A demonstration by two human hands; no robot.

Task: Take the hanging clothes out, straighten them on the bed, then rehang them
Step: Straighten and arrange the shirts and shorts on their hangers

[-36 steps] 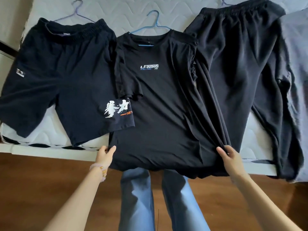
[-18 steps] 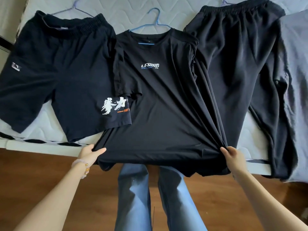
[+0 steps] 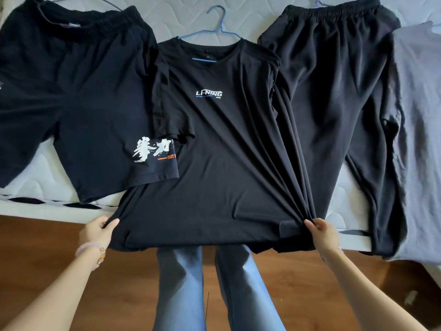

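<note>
- The left hand pinches the lower corner of the black T-shirt; the right hand pinches the opposite corner, cloth bunched in its fingers.
- Creases fan upward from the right grip; the hem overhangs the bed edge.
- White chest logo, blue hanger in the collar.
- It lies between the black shorts and the black trousers.

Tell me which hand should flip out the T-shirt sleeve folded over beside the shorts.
Left. The left hand grips the hem directly below that sleeve, on the shorts side. The right hand pinches the opposite corner and would have to cross the whole T-shirt.
</note>
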